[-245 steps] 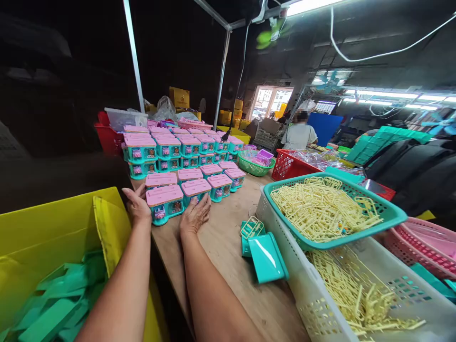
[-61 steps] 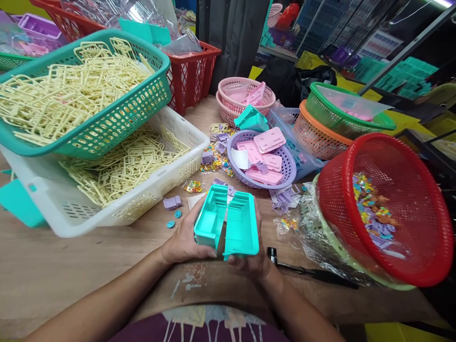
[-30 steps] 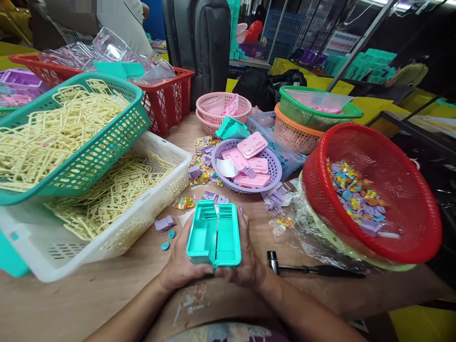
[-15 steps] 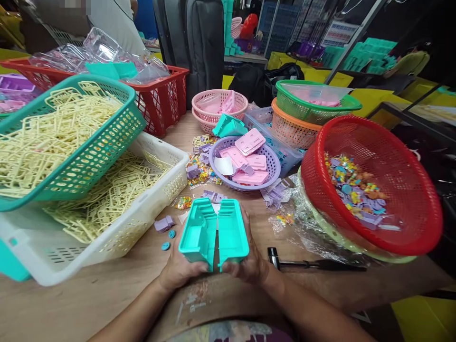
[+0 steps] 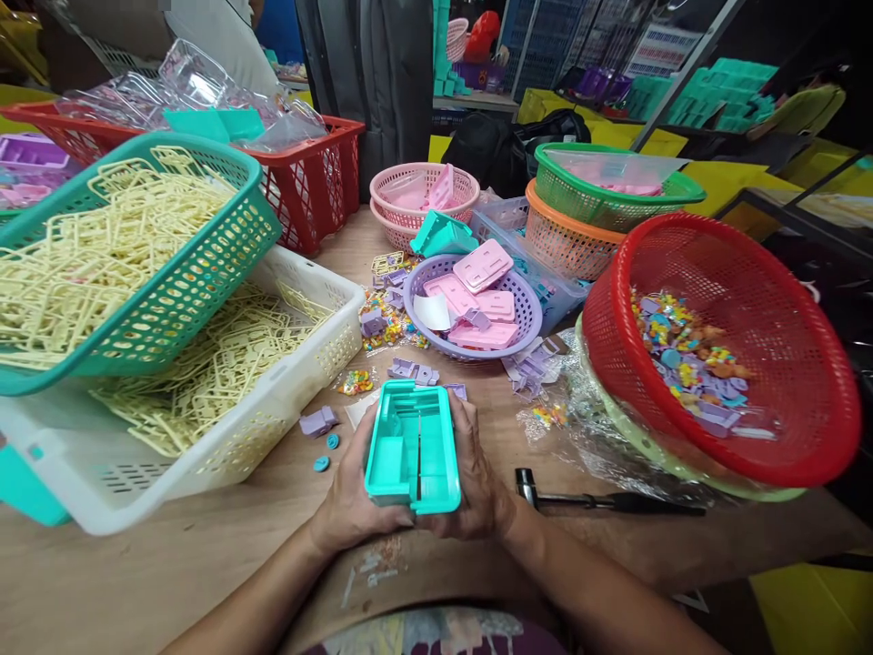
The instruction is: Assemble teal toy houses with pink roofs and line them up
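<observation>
Two turquoise plastic shell halves meet in front of me, forming an open-topped box with a thin dark gap still visible along the seam. My left hand (image 5: 357,491) is closed round the outer side of the left shell half (image 5: 390,459). Round the right shell half (image 5: 440,455), my right hand (image 5: 476,482) is wrapped, fingers along its outer wall. Both thumbs lie at the near end. Just beyond are small lilac plastic parts (image 5: 413,371). Left of my left hand lie a lilac piece (image 5: 317,421) and two blue round pieces (image 5: 322,464).
A hammer (image 5: 607,502) lies right of my right hand. A lilac basket (image 5: 528,314) with pink panels stands ahead. At left, a teal basket (image 5: 225,241) of cream frames rests on a white crate (image 5: 205,482). A red basket (image 5: 805,327) tilts at right, above crumpled clear plastic (image 5: 600,446).
The two turquoise halves have come together, closing most of the wedge-shaped gap between them. Both hands have moved closer to each other with them. The camera view has shifted slightly.
</observation>
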Motion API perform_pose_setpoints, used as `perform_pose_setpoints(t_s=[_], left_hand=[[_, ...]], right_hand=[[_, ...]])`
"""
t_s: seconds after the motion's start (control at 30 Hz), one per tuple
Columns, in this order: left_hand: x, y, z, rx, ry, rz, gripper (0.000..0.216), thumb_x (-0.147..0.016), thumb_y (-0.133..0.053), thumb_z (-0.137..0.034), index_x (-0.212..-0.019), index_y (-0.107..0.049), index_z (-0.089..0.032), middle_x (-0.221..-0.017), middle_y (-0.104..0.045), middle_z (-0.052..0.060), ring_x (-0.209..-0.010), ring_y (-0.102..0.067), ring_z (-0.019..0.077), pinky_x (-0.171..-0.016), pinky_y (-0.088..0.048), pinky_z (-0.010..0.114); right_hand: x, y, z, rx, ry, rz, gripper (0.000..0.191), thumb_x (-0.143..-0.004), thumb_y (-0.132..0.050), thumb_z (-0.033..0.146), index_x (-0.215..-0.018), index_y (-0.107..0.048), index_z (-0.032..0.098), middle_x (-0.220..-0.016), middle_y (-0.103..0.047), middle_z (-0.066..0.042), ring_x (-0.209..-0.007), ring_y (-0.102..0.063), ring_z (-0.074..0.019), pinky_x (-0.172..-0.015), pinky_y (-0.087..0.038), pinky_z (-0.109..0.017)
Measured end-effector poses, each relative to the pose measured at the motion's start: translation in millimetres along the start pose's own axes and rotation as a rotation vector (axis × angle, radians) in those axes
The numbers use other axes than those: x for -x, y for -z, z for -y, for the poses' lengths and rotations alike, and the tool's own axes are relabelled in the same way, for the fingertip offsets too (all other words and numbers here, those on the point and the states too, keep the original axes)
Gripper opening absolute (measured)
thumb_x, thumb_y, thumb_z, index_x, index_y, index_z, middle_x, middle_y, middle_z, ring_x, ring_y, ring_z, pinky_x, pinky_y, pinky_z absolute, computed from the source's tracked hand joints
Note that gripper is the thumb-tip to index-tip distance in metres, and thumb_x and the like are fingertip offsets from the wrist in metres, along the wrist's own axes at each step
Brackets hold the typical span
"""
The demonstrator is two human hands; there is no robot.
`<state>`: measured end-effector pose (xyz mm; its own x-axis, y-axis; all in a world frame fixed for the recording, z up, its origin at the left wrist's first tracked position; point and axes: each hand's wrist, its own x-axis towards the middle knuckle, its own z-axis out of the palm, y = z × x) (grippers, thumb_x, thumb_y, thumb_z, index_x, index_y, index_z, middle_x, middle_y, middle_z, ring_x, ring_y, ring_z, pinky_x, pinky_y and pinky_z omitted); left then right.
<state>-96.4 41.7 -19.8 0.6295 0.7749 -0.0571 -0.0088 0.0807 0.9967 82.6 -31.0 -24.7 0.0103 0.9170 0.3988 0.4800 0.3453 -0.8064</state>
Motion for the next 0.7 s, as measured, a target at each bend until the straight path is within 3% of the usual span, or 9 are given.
perform_pose_setpoints(t_s=[0.17,0.33,0.47,0.6,0.7], left_hand=[[-0.3,-4.5,-4.3,0.066,-0.037,0.026,0.13,-0.046,-0.083,-0.068,-0.152,-0.025,-0.019,-0.146,-0.047,0.019,-0.13,-0.048,0.0406,-0.108,-0.042,0.053],[1.0,-7.5,-5.3,0.121,0.0,-0.003,0.127,-0.05,-0.081,-0.069,-0.153,-0.023,-0.022,-0.146,-0.045,0.018,-0.131,-0.046,0.0422,-0.107,-0.042,0.057],[2.6,-5.5,-1.6,0.093,-0.027,0.02,0.129,-0.049,-0.084,-0.066,-0.154,-0.02,-0.025,-0.15,-0.04,0.016,-0.136,-0.039,0.0429,-0.11,-0.037,0.06],[0.5,-0.8,-3.2,0.013,-0.048,0.035,0.136,-0.044,-0.086,-0.064,-0.155,-0.018,-0.024,-0.149,-0.042,0.016,-0.135,-0.04,0.0444,-0.114,-0.029,0.062],[-0.5,4.8,-1.9,-0.054,-0.073,0.081,0.132,-0.047,-0.088,-0.058,-0.155,-0.02,-0.024,-0.15,-0.042,0.016,-0.137,-0.038,0.0441,-0.116,-0.026,0.061]], right_hand=[[4.2,-3.4,-4.3,-0.09,-0.038,-0.001,0.131,-0.061,-0.063,0.079,-0.153,0.01,0.021,-0.147,-0.016,-0.017,-0.137,-0.032,-0.0363,-0.114,-0.033,-0.051],[5.8,-4.9,-4.4,-0.136,-0.111,-0.03,0.127,-0.064,-0.064,0.076,-0.153,0.004,0.017,-0.152,-0.018,-0.018,-0.143,-0.021,-0.037,-0.118,-0.022,-0.054],[7.5,-6.2,-6.8,-0.145,-0.1,-0.014,0.13,-0.061,-0.069,0.072,-0.152,0.003,0.016,-0.151,-0.017,-0.019,-0.141,-0.025,-0.0384,-0.116,-0.026,-0.055],[8.1,-6.6,-12.2,-0.045,-0.064,-0.001,0.144,-0.052,-0.073,0.077,-0.152,0.012,0.017,-0.152,-0.009,-0.02,-0.141,-0.022,-0.0411,-0.115,-0.027,-0.057],[6.2,-2.1,-10.3,-0.026,-0.023,0.038,0.138,-0.058,-0.057,0.089,-0.152,0.015,0.019,-0.153,-0.004,-0.018,-0.143,-0.016,-0.0418,-0.116,-0.023,-0.058]])
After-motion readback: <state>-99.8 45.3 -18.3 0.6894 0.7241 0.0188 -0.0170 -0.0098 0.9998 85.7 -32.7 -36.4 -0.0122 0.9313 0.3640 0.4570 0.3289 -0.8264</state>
